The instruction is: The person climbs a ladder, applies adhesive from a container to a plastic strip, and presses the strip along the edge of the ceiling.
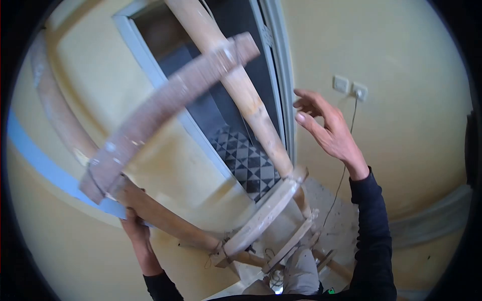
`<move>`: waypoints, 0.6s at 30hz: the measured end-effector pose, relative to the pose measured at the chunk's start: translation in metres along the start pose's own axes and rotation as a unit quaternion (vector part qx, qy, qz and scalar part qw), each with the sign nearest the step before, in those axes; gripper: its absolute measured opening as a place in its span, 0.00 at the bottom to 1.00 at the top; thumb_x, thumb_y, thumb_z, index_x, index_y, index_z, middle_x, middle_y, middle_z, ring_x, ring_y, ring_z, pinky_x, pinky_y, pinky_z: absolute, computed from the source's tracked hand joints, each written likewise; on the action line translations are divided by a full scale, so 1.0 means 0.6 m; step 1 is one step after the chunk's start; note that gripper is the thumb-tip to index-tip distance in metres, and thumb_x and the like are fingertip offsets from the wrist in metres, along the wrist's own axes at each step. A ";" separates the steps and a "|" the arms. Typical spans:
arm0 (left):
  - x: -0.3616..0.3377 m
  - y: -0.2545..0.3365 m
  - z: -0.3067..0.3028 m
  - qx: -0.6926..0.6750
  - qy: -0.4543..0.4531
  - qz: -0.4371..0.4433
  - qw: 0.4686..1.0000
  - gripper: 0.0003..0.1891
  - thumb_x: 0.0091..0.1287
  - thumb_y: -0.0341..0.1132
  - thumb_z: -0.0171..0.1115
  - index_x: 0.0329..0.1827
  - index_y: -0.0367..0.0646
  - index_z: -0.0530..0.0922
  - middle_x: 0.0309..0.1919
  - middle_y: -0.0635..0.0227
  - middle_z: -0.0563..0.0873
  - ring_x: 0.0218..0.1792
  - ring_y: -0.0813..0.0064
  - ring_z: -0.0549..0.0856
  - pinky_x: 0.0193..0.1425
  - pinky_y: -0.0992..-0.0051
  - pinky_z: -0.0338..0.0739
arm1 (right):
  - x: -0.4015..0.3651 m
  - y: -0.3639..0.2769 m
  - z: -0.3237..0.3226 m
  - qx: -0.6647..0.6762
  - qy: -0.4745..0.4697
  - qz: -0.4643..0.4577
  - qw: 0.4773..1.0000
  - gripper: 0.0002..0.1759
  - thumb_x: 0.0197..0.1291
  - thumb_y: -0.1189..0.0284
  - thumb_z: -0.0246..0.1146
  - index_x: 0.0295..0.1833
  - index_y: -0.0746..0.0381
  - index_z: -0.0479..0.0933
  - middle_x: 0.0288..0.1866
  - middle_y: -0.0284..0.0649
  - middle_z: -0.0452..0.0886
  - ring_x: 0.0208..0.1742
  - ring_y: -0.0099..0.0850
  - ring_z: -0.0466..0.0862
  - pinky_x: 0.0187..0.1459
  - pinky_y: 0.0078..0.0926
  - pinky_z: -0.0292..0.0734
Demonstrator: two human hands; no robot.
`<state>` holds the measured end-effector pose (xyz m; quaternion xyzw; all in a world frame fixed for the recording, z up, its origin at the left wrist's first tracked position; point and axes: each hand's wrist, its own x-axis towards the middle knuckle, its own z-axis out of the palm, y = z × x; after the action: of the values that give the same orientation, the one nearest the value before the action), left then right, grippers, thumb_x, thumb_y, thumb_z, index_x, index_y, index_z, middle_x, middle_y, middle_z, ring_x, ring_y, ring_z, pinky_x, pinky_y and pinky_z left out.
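Note:
A rough wooden ladder [256, 111] made of two round poles with planks tied across as rungs rises in front of me. My left hand [134, 223] is closed around its left pole [165, 210], just below a wide upper rung [165, 108]. That rung looks slightly blurred. Off to the right of the other pole, my right hand [329, 130] is raised in the air, fingers apart and curved, holding nothing. Further down, a pale rung [261, 218] is bound to the poles with wire. My legs [301, 268] show near the ladder's lower rungs.
Behind the ladder is a doorway with a grey-blue frame [288, 90] and a patterned tile floor [241, 158] beyond. On the yellow wall to the right are a switch [341, 84] and a socket [359, 91] with a plug. Its cable [346, 163] hangs to the floor.

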<state>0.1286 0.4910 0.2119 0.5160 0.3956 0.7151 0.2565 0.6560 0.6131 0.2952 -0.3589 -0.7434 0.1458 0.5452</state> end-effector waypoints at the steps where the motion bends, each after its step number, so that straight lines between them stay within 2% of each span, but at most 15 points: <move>1: 0.001 0.014 0.008 -0.004 0.010 0.013 1.000 0.41 0.69 0.55 0.72 0.75 0.35 0.68 0.63 0.48 0.84 0.61 0.59 0.86 0.65 0.61 0.82 | 0.059 -0.021 -0.001 0.001 -0.003 -0.016 1.000 0.27 0.72 0.64 0.68 0.70 0.66 0.75 0.52 0.48 0.86 0.52 0.38 0.87 0.57 0.35 0.82; 3: -0.003 0.033 0.022 -0.002 -0.013 -0.047 0.999 0.44 0.67 0.55 0.74 0.78 0.37 0.65 0.64 0.51 0.84 0.62 0.59 0.85 0.66 0.61 0.82 | 0.155 -0.049 0.002 0.068 0.012 -0.061 0.996 0.27 0.73 0.61 0.67 0.70 0.65 0.74 0.53 0.49 0.86 0.52 0.37 0.87 0.57 0.35 0.82; 4: -0.008 0.032 0.015 -0.010 -0.003 -0.037 0.999 0.44 0.67 0.55 0.74 0.78 0.37 0.65 0.64 0.51 0.84 0.62 0.59 0.85 0.66 0.61 0.82 | 0.191 -0.067 0.002 0.065 0.006 -0.075 0.995 0.27 0.73 0.61 0.67 0.70 0.65 0.74 0.53 0.49 0.86 0.52 0.37 0.87 0.57 0.35 0.82; 6: -0.003 0.026 -0.001 -0.001 0.048 -0.135 0.990 0.37 0.62 0.40 0.74 0.74 0.39 0.70 0.54 0.61 0.87 0.54 0.67 0.88 0.59 0.67 0.83 | 0.273 -0.103 0.000 0.088 -0.015 -0.061 0.994 0.30 0.73 0.58 0.67 0.71 0.65 0.74 0.54 0.49 0.86 0.54 0.38 0.87 0.58 0.35 0.82; 9: 0.005 0.050 0.036 -0.023 0.081 -0.111 0.990 0.34 0.60 0.35 0.72 0.70 0.39 0.72 0.49 0.68 0.86 0.46 0.73 0.87 0.48 0.72 0.83 | 0.367 -0.115 0.028 0.043 0.030 -0.108 0.993 0.35 0.68 0.54 0.71 0.70 0.68 0.74 0.56 0.54 0.83 0.56 0.44 0.85 0.61 0.38 0.81; 10: 0.011 0.057 0.053 -0.037 0.107 -0.101 0.988 0.33 0.60 0.35 0.72 0.69 0.39 0.73 0.48 0.68 0.86 0.44 0.74 0.87 0.45 0.72 0.82 | 0.391 -0.130 0.029 0.044 0.008 -0.080 0.996 0.39 0.66 0.51 0.72 0.70 0.68 0.73 0.55 0.55 0.83 0.56 0.45 0.86 0.61 0.39 0.81; 12: 0.010 0.105 0.093 -0.056 0.073 -0.102 0.991 0.32 0.60 0.34 0.73 0.68 0.38 0.74 0.48 0.68 0.86 0.42 0.74 0.85 0.45 0.73 0.81 | 0.418 -0.151 0.033 0.028 -0.015 -0.052 0.998 0.47 0.62 0.47 0.73 0.75 0.68 0.68 0.58 0.59 0.84 0.61 0.49 0.86 0.61 0.42 0.82; 14: 0.012 0.080 0.069 -0.021 0.016 -0.074 0.997 0.25 0.70 0.39 0.68 0.67 0.37 0.76 0.48 0.66 0.86 0.43 0.74 0.85 0.49 0.75 0.80 | 0.445 -0.180 0.045 0.051 -0.078 -0.015 0.996 0.55 0.58 0.45 0.75 0.80 0.68 0.62 0.61 0.64 0.83 0.63 0.53 0.85 0.66 0.42 0.79; 15: 0.010 0.079 0.063 -0.027 0.014 -0.060 0.998 0.25 0.70 0.39 0.68 0.67 0.37 0.76 0.48 0.66 0.86 0.43 0.74 0.85 0.49 0.75 0.80 | 0.459 -0.173 0.057 0.044 -0.072 -0.021 0.996 0.58 0.56 0.44 0.76 0.80 0.69 0.60 0.62 0.65 0.83 0.65 0.54 0.85 0.68 0.42 0.78; 16: 0.009 0.082 0.060 0.006 0.009 -0.088 0.996 0.26 0.69 0.42 0.70 0.65 0.38 0.78 0.46 0.67 0.86 0.41 0.75 0.85 0.45 0.76 0.80 | 0.467 -0.192 0.054 0.028 -0.095 0.012 0.995 0.60 0.55 0.46 0.77 0.82 0.69 0.57 0.65 0.66 0.81 0.67 0.55 0.83 0.69 0.42 0.77; 18: 0.017 0.114 0.066 0.035 0.004 -0.115 0.993 0.26 0.68 0.45 0.73 0.63 0.39 0.80 0.45 0.68 0.86 0.40 0.77 0.84 0.41 0.76 0.79 | 0.475 -0.171 0.087 0.047 -0.104 -0.006 0.993 0.61 0.57 0.51 0.78 0.84 0.67 0.51 0.69 0.66 0.77 0.70 0.56 0.81 0.71 0.44 0.75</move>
<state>0.1655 0.4728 0.2802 0.4728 0.4780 0.6686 0.3179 0.5276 0.7477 0.5402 -0.3112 -0.7905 0.2138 0.4822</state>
